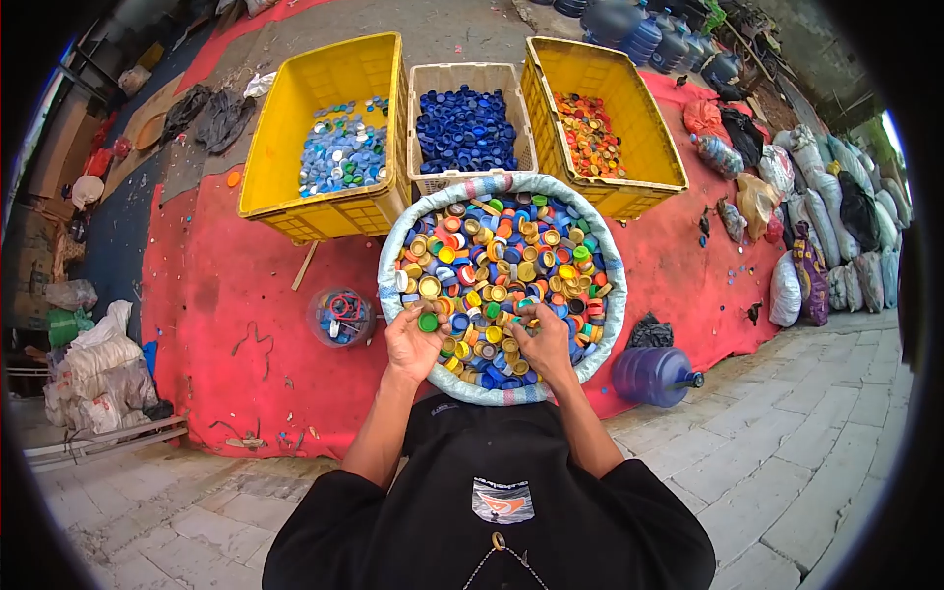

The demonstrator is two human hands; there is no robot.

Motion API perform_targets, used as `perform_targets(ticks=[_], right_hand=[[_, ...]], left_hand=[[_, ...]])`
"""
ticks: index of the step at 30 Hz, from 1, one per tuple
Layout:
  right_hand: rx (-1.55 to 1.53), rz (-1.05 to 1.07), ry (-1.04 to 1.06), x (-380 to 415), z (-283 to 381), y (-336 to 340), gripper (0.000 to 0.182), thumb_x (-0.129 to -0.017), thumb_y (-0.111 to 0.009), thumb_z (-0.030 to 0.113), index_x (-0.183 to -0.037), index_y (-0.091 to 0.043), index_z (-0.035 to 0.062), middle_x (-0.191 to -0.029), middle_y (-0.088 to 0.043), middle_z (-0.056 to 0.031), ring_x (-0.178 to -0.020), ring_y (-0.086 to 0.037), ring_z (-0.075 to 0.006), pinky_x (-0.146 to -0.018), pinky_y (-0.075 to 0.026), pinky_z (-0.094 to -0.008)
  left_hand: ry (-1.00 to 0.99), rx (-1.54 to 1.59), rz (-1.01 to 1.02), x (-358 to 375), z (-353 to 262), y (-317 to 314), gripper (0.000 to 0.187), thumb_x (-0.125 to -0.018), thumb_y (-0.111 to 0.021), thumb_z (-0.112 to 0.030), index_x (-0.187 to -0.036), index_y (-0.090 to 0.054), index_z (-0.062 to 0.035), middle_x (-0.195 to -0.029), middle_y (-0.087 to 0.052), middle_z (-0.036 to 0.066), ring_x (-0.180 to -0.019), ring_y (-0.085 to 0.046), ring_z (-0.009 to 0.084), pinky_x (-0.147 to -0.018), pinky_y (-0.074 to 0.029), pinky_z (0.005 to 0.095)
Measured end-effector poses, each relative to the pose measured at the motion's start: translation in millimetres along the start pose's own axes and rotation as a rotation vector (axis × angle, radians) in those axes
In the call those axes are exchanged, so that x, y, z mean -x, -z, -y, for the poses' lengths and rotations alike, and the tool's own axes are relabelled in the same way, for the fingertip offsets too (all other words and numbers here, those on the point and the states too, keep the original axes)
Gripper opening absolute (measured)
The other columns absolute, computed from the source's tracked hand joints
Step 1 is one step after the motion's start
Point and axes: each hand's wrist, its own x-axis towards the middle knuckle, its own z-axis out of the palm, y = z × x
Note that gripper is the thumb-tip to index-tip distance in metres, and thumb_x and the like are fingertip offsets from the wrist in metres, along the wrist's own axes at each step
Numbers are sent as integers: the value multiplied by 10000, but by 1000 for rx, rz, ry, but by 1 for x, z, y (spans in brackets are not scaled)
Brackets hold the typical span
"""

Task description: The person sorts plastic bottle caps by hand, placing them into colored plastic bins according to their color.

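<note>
In front of me a round sack with a rolled pale rim [390,258] is full of mixed plastic bottle caps [497,258]. My left hand [410,346] is over the near left part of the sack, its fingers closed on a green bottle cap [428,322]. At the near right part of the pile my right hand [543,336] has its fingertips bent together among the caps. Whatever is between those fingertips, if anything, is too small to make out.
Beyond the sack stand a yellow crate [275,187] with light blue caps, a white crate [462,77] with dark blue caps and a yellow crate [629,113] with orange caps. A clear tub [341,317] is left; a water jug [654,377] lies right.
</note>
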Motion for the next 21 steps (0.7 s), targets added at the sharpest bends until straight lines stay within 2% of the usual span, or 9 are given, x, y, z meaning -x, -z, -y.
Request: perform_targets(ticks=[2, 3, 7, 10, 15, 18, 21], right_hand=[[169, 1, 240, -9, 9, -5, 309, -749, -742, 116, -1003, -593, 23, -903, -640, -151, -753, -650, -325, -628, -507, -417], [200, 66, 214, -12, 19, -5, 350, -755, -719, 131, -1054, -560, 44, -972, -633, -173, -804, -629, -410, -644, -504, -490], [438, 204, 180, -24, 31, -16, 396, -772, -699, 175, -1089, -499, 47, -951, -638, -191, -807, -636, -415, -631, -512, -500], [521, 317, 36, -31, 43, -21, 465, -770, -725, 205, -1162, -534, 43, -978, -640, -207, -851, -633, -410, -677, -512, -491], [501, 274, 113, -31, 32, -31, 430, -771, -708, 172, -1143, -535, 43, -976, -640, -208, -838, -636, -408, -662, -512, -493], [504, 263, 122, -31, 23, -35, 394, -751, -715, 165, -1064, -516, 32, -970, -637, -197, -826, -639, -405, -661, -515, -498], [437, 262, 147, -31, 20, -30, 406, -754, -717, 157, -1090, -529, 31, -957, -633, -202, -835, -632, -412, -674, -507, -500]], left_hand=[[8, 65, -43, 6, -6, 9, 150, -884, -555, -185, -872, -577, -37, -865, -585, 79, -808, -565, 209, -716, -475, 331], [-17, 27, -87, 10, -7, 7, 190, -914, -573, -234, -851, -571, -55, -832, -576, 57, -786, -558, 190, -690, -473, 316], [-52, -10, -132, 19, -13, 15, 180, -931, -586, -255, -856, -572, -92, -814, -567, 18, -768, -548, 144, -660, -467, 292], [-66, -12, -121, 22, -14, 20, 143, -930, -588, -232, -878, -567, -101, -814, -563, 15, -764, -545, 136, -660, -465, 290], [-102, -16, -137, 29, -12, 19, 108, -932, -590, -212, -910, -558, -111, -817, -550, 7, -748, -535, 122, -655, -462, 294], [-94, -8, -149, 30, -9, 21, 109, -933, -589, -211, -911, -554, -110, -818, -550, 4, -740, -533, 121, -650, -462, 294], [-91, -12, -155, 30, -5, 20, 116, -938, -585, -210, -898, -555, -105, -805, -548, 2, -724, -532, 116, -637, -458, 294]])
